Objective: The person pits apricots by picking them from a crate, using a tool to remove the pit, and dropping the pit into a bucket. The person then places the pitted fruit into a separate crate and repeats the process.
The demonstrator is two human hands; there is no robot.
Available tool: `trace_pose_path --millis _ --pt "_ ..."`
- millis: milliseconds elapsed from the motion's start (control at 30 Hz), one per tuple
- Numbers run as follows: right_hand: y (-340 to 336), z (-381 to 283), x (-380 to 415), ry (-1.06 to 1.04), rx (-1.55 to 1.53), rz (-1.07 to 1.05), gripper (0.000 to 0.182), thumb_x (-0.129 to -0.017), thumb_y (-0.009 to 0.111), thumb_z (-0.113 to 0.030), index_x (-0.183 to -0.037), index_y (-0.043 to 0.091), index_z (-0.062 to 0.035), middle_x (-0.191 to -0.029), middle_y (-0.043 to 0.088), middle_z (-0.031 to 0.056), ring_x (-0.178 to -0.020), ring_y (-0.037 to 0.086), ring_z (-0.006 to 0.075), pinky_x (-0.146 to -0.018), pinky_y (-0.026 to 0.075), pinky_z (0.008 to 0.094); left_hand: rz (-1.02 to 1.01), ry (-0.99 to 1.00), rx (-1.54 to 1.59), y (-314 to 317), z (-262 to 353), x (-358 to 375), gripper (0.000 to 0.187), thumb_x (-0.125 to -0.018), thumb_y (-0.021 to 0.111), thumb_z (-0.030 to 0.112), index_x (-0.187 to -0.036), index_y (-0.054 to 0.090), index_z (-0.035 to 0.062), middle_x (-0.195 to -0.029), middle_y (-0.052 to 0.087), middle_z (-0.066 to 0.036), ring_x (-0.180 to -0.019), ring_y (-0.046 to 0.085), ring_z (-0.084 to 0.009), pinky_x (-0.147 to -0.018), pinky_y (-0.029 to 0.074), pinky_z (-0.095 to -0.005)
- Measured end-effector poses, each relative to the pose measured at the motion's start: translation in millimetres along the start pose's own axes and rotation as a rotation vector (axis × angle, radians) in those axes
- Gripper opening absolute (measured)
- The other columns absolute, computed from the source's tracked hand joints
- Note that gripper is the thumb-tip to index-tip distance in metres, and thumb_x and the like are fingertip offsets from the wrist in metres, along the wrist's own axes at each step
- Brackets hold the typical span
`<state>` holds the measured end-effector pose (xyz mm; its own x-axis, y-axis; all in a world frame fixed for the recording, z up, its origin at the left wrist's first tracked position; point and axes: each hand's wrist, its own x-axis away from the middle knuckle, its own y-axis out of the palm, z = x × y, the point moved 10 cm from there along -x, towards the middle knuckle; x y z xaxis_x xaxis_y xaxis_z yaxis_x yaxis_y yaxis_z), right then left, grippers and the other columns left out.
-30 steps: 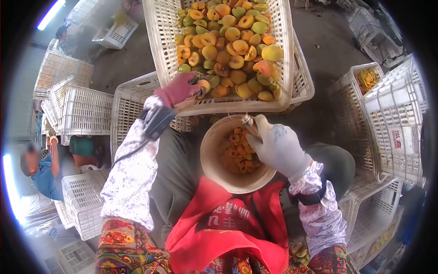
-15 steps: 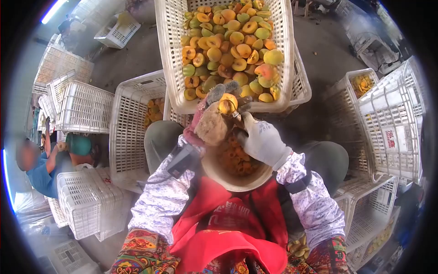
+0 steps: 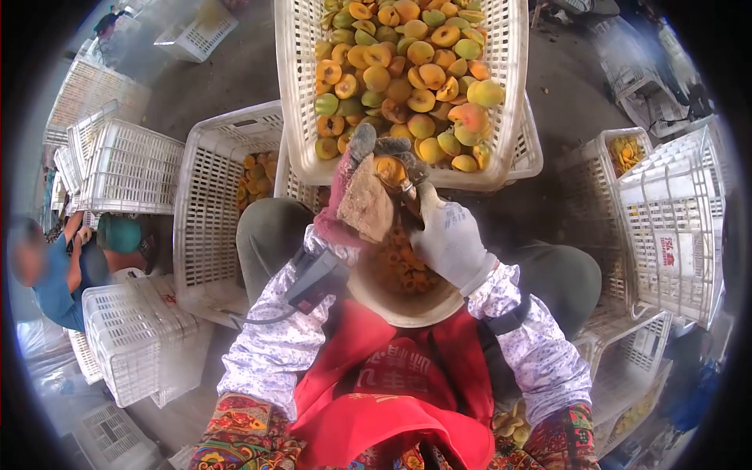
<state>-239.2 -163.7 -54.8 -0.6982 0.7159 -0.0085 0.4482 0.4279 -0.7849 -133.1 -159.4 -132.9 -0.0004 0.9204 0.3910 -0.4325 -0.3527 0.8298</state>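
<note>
My left hand (image 3: pixel 354 192), in a pink glove with dark grey fingertips and a tan cloth pad over the palm, closes around a yellow-orange fruit half (image 3: pixel 388 168), apparently peach or apricot. My right hand (image 3: pixel 454 239) wears a white glove with writing on its back and grips a small pitting tool (image 3: pixel 408 190). The tool's metal end touches the cut side of the fruit; its handle is mostly hidden in my fingers. Below both hands, a pale bucket (image 3: pixel 415 315) between my knees contains small orange-brown pieces (image 3: pixel 407 266).
A white crate (image 3: pixel 293 102) full of halved fruit stands just ahead, resting on another crate (image 3: pixel 531 149). To the left is a crate (image 3: pixel 205 219) with more fruit. Stacked crates (image 3: pixel 666 219) flank the right. A person in a blue top (image 3: pixel 59 274) sits at far left.
Both hands stay together at the fruit half, with the tool still against it. My left hand has tilted, turning its cloth pad. The view has shifted slightly, moving the front crate rightward.
</note>
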Motion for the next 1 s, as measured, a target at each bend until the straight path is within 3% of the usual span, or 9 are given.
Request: trace_pose_path --millis 33,133,167,233,267,333,467,567,1000 --pt "-9.4 -7.7 1.0 -0.071 0.025 0.101 0.034 -0.079 0.061 -0.017 -0.105 0.049 0.0029 -0.068 0.063 0.0184 -0.067 0.064 0.0350 -0.060 0.050 0.0426 0.118 -0.005 0.042 -12.7 -1.3 -0.8 0.041 -0.091 0.048 0.055 -0.075 0.060 0.0195 -0.060 0.056 0.004 -0.048 0.052 -0.0112 -0.047 0.045 -0.0263" --pt "-5.4 -4.0 -3.2 -0.001 0.035 0.021 0.039 -0.076 0.062 -0.014 -0.108 0.048 0.0036 -0.070 0.063 0.0194 -0.070 0.064 0.0351 -0.061 0.050 0.0435 0.130 -0.068 0.035 -9.6 -6.5 -0.7 0.044 -0.086 0.052 0.060 -0.060 0.050 0.0242 -0.051 0.046 0.009 -0.045 0.047 -0.0107 -0.044 0.039 -0.0236" --pt "-4.9 -3.4 -4.1 -0.006 0.035 0.017 0.039 -0.076 0.062 -0.014 -0.108 0.048 0.0036 -0.070 0.063 0.0194 -0.070 0.064 0.0351 -0.061 0.050 0.0435 0.132 -0.063 0.038 -15.2 -7.2 -2.5 0.044 -0.086 0.052 0.060 -0.060 0.050 0.0242 -0.051 0.046 0.009 -0.045 0.047 -0.0107 -0.044 0.039 -0.0236" --pt "7.1 7.5 -4.9 0.065 0.077 -0.109 0.054 -0.076 0.062 -0.013 -0.124 0.046 0.0052 -0.080 0.062 0.0226 -0.076 0.062 0.0376 -0.067 0.049 0.0432 -0.065 -0.064 0.256 -0.8 -5.0 -1.6 0.041 -0.096 0.048 0.042 -0.111 0.059 0.0057 -0.095 0.065 -0.009 -0.087 0.063 -0.0245 -0.073 0.054 -0.0366" --pt "8.9 7.7 -6.0 0.050 0.074 -0.113 0.054 -0.076 0.062 -0.013 -0.124 0.046 0.0052 -0.080 0.062 0.0226 -0.076 0.062 0.0376 -0.067 0.049 0.0432 -0.061 -0.049 0.256 -1.0 -7.2 -5.2 0.041 -0.096 0.048 0.042 -0.111 0.059 0.0057 -0.095 0.065 -0.009 -0.087 0.063 -0.0245 -0.073 0.054 -0.0366" --pt "14.0 9.1 -6.2 0.037 -0.129 -0.132 0.045 -0.080 0.058 -0.008 -0.122 0.048 0.0035 -0.088 0.063 0.0247 -0.080 0.061 0.0410 -0.070 0.049 0.0431 0.215 0.313 -0.146 21.6 23.7 1.8 0.036 -0.089 0.061 0.044 -0.067 0.055 0.0154 -0.060 0.054 0.002 -0.052 0.052 -0.0085 -0.048 0.042 -0.0239" --pt "11.2 0.4 -5.7 0.013 -0.520 -0.151 0.030 -0.083 0.058 -0.015 -0.106 0.053 0.0037 -0.082 0.063 0.0244 -0.080 0.062 0.0377 -0.071 0.047 0.0413 0.404 0.379 -0.405 54.7 45.9 35.9 0.031 -0.091 0.061 0.034 -0.089 0.058 0.0030 -0.070 0.059 -0.006 -0.057 0.056 -0.0163 -0.050 0.046 -0.0292" --pt "21.7 -4.1 0.6 0.177 -0.786 -0.352 0.024 -0.085 0.054 -0.013 -0.102 0.055 0.0029 -0.084 0.063 0.0185 -0.078 0.061 0.0295 -0.072 0.046 0.0367 -0.069 0.135 -0.463 58.8 33.0 14.4 0.034 -0.092 0.058 0.036 -0.102 0.054 0.0032 -0.076 0.059 -0.008 -0.062 0.058 -0.0202 -0.054 0.049 -0.0334" --pt "31.3 -21.6 16.9 0.362 -1.019 -0.657 0.020 -0.091 0.052 -0.019 -0.096 0.059 -0.0012 -0.076 0.059 0.0015 -0.068 0.054 0.0092 -0.060 0.045 0.0254 -0.425 0.363 -0.204 78.7 34.6 31.9 0.031 -0.090 0.060 0.027 -0.111 0.054 0.0049 -0.090 0.056 -0.009 -0.078 0.061 -0.0290 -0.066 0.054 -0.0391"
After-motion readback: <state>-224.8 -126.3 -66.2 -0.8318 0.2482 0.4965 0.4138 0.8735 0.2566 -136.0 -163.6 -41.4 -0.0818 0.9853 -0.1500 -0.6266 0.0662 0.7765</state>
